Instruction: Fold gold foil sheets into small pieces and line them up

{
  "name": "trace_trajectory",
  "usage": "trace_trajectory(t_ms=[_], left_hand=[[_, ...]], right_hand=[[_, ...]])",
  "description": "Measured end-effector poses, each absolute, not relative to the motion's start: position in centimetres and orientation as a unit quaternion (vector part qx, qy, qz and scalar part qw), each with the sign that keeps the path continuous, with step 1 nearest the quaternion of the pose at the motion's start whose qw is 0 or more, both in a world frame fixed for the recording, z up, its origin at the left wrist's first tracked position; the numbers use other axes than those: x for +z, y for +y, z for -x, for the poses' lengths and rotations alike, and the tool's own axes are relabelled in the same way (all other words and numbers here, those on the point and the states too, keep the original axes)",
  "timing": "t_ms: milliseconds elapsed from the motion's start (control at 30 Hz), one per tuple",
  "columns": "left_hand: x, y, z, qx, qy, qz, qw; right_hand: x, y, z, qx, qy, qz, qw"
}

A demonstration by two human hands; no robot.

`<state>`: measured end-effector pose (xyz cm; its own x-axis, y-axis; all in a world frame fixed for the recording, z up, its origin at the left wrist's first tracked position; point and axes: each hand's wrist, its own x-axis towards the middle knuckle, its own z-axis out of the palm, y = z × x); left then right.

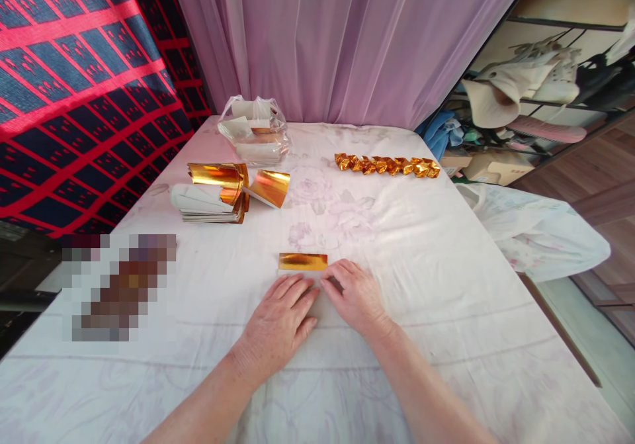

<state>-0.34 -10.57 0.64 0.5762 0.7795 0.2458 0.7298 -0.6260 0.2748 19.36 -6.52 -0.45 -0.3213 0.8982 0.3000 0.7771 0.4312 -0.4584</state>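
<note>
A small sheet of gold foil paper [303, 261] lies on the cloth in front of me, a shiny gold strip at its far side and a pale strip nearer me. My left hand [284, 316] rests flat at its near edge, fingers stretched out and thumb apart. At the paper's right end is my right hand [358, 296], its thumb and fingers curled together on the corner. The fingers partly cover the paper's near edge.
Stacked gold and white paper sheets [213, 204] stand at the left, before a clear plastic bag [255, 133] of more paper. A row of folded gold foil pieces [387, 165] lies at the back right. A patterned tablecloth [397, 239] covers the table; a blurred patch [126, 288] hides something left.
</note>
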Motion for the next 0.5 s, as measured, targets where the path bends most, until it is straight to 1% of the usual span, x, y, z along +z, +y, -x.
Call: trace_trajectory(t_ms=[500], left_hand=[[0.4,-10.0,1.4,0.176,0.426,-0.883,0.084]], right_hand=[[-0.3,-6.4,-19.5,0.138,-0.801,0.525,0.251]])
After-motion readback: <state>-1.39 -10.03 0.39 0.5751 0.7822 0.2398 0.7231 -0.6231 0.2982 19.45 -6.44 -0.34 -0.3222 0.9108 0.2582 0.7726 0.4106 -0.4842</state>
